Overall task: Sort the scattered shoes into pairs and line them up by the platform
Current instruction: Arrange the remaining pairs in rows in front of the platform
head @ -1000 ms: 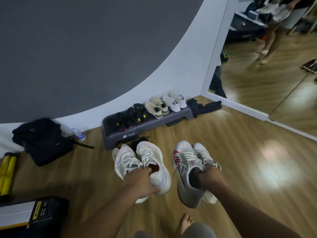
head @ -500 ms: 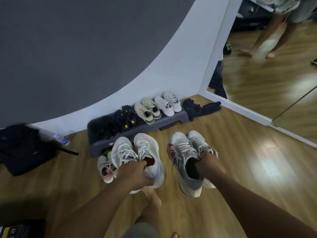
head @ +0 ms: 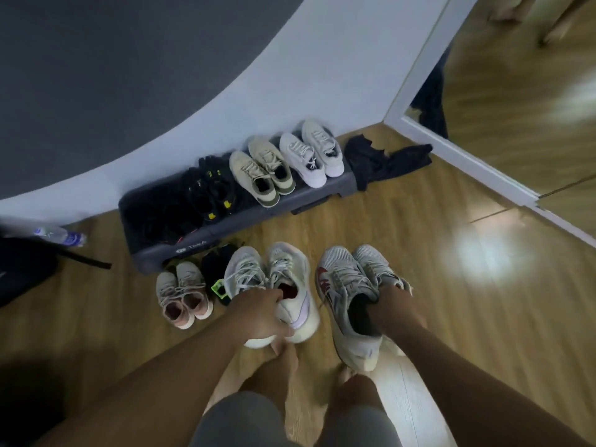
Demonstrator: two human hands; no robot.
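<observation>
My left hand [head: 258, 312] grips a white pair with lilac heels [head: 283, 285] by the collars, held just in front of the platform. A grey pair with a red mark [head: 346, 295] hangs from my right hand [head: 392, 306], whose fingers are tucked into the openings. On the grey step platform [head: 167, 253] against the wall stand black shoes [head: 209, 188], a beige pair [head: 261, 172] and a white pair [head: 312, 153]. A small grey-pink pair [head: 183, 291] and a black shoe with a green tab [head: 216, 275] sit on the floor before the platform.
A dark cloth [head: 383, 159] lies right of the platform. A water bottle [head: 61, 235] and a black bag [head: 22, 269] are at the left. A mirror with a white frame [head: 467, 159] fills the right wall. My bare feet [head: 283, 359] stand on the wooden floor.
I have stepped closer to the platform with both pairs in hand. The small grey-pink pair and black shoe on the floor have come into full view.
</observation>
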